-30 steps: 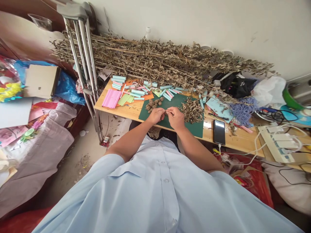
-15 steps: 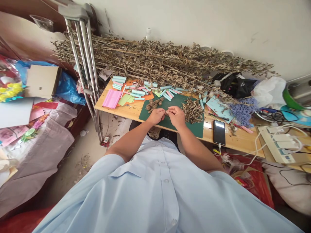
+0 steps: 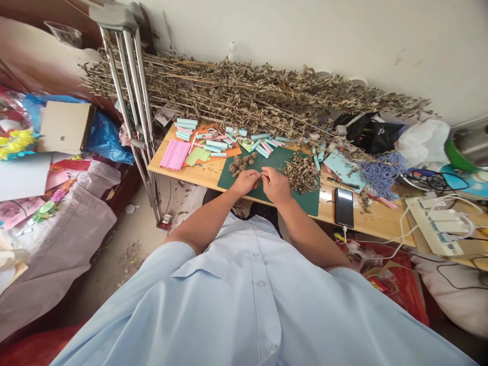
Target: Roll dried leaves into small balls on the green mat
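My left hand and my right hand meet over the near part of a dark green cutting mat. Both are closed in a pinch, fingertips against fingertips. Whatever lies between them is too small or hidden to name. Just beyond my left hand sits a cluster of brown, rounded dried balls. To the right of my right hand is a heap of crumbled dried leaves, also on the mat.
Long dried plant stalks lie along the wall behind the table. Rolled coloured papers, a phone on a cable, blue yarn and a power strip share the tabletop. Metal crutches lean at the left.
My right hand has shifted very slightly left, and its fingers have drawn in closer to my left fingertips. The balls and leaf heap look the same.
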### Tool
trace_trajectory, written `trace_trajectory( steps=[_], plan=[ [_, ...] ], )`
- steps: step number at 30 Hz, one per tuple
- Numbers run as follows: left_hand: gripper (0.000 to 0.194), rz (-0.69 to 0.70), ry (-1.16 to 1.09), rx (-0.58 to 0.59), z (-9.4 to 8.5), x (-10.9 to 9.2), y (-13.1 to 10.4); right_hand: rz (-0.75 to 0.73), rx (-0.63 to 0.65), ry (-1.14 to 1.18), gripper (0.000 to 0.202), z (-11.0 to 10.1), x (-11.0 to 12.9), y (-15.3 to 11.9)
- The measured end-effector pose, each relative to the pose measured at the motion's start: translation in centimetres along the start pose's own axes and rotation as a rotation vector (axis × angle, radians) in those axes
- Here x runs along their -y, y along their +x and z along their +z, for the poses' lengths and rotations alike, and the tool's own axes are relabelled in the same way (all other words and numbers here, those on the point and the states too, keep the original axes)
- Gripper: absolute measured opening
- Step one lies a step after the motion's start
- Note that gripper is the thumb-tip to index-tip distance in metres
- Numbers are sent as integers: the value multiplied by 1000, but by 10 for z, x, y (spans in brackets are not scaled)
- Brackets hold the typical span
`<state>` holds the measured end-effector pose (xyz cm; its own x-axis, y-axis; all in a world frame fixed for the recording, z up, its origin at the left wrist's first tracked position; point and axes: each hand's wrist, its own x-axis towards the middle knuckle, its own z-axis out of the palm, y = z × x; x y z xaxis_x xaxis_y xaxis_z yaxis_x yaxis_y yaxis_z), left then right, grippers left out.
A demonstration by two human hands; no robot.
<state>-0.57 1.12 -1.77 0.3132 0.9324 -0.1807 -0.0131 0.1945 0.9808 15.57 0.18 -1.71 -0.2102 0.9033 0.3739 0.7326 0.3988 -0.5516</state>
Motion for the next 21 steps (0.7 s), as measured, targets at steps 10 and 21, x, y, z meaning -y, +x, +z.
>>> trace_trajectory(
  steps=[10, 21],
  plan=[
    [28, 84, 126, -6, -1, -2, 0, -26, 17, -70, 31, -2, 4, 0],
    [22, 65, 106, -29, -3, 4, 2, 647, -126, 763, 27, 23, -3, 10]
  ],
)
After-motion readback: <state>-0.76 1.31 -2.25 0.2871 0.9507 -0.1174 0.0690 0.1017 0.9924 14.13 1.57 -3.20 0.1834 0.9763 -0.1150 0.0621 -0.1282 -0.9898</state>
